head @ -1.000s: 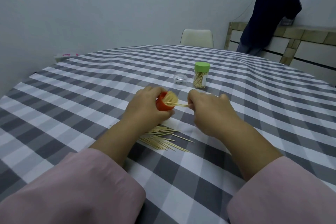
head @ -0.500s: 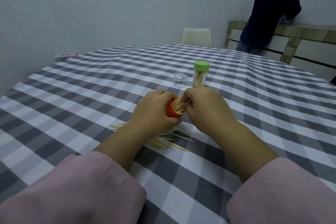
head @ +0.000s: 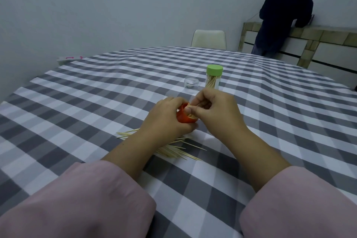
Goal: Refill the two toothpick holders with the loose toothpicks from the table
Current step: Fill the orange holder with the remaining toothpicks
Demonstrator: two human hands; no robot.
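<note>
A person in pale pink sleeves sits at a round surface (head: 77,102) covered in a grey and white checked cloth. The left hand (head: 166,120) is curled around an orange toothpick holder (head: 184,118), tipped on its side with its open mouth facing right. The right hand (head: 214,112) pinches a few toothpicks between thumb and fingertips and is feeding them into that mouth, which already looks fairly packed.

Just nearer than the hands, partly under the left wrist, a heap of loose toothpicks (head: 173,150) lies scattered on the cloth, so plenty is left to gather. Farther away, a second holder with a green lid (head: 214,79) stands upright and closed, holding some toothpicks; how full it is cannot be judged from here. To its left sits a small clear cap (head: 191,83), probably the orange holder's cover.

The job looks perhaps halfway done: one holder is being filled, the pile remains, and the orange holder must yet be capped.

An empty chair (head: 208,37) stands beyond the far edge, and another person in dark clothing (head: 284,11) leans on a counter at far right.
</note>
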